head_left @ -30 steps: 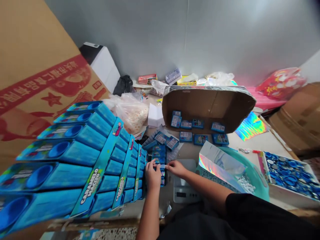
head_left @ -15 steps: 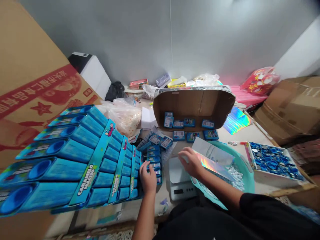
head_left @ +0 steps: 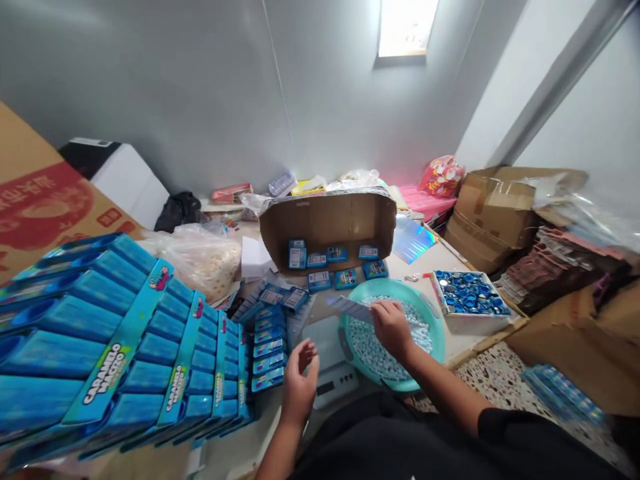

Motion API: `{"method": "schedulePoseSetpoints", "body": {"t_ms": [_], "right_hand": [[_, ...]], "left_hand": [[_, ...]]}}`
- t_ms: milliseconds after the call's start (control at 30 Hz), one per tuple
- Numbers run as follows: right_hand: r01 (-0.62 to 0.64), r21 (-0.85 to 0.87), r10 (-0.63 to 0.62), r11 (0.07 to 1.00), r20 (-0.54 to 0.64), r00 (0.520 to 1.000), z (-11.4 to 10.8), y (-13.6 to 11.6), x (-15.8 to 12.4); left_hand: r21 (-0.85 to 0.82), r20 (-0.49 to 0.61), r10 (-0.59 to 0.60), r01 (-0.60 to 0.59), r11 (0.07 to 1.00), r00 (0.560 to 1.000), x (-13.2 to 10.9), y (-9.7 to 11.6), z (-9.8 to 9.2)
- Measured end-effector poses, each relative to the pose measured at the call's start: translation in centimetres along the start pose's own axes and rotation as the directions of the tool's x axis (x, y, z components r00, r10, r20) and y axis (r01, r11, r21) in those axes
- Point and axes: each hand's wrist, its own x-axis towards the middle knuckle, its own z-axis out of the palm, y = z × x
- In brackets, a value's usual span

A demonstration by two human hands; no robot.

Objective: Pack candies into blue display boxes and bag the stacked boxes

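My right hand (head_left: 393, 327) grips a folded, shiny silver sheet (head_left: 350, 308) above a turquoise basin (head_left: 436, 333). Small pale blue-white pellets (head_left: 373, 347) fill the basin. Over the near left part of a grey scale (head_left: 325, 343), my left hand (head_left: 301, 373) is raised with loosely curved fingers, thumb apart and nothing visible in it. Just left of that hand stands a row of small blue packets (head_left: 270, 347). Further left, large blue display packs (head_left: 125, 363) labelled "Caramelo Magico" stand in a stack.
An open cardboard box (head_left: 330, 223) lies behind the basin, with several blue packets in and before it. To the right is a white tray (head_left: 467, 323) of blue caps. A clear bag (head_left: 200, 260) sits at back left, and cartons (head_left: 490, 213) are piled at right.
The view has swung right. My left hand has moved off the blue packets toward the scale. My right hand has gone over the basin and taken hold of the shiny sheet.
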Motion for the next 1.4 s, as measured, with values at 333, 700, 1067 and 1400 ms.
{"method": "schedulePoseSetpoints", "body": {"t_ms": [333, 700, 1067, 1400], "right_hand": [[-0.072, 0.560, 0.171, 0.826, -0.128, 0.977, -5.1, -9.2, 1.6], [0.347, 0.323, -0.412, 0.880, 0.160, 0.897, -8.7, -9.0, -0.5], [-0.189, 0.526, -0.001, 0.829, 0.340, 0.940, -9.3, -5.9, -0.5], [-0.268, 0.681, -0.062, 0.682, 0.418, 0.906, -9.0, -7.7, -0.1]], "left_hand": [[-0.274, 0.072, -0.140, 0.155, 0.949, 0.988, 1.4, 8.1, 2.7], [-0.571, 0.287, -0.532, 0.588, 0.572, 0.796, 3.7, 14.7, -0.8], [0.208, 0.192, 0.140, -0.180, 0.961, 0.971, -0.7, 12.5, -2.7], [0.488, 0.365, 0.690, -0.759, 0.431, 0.625, 0.4, 12.7, -3.8]]}}
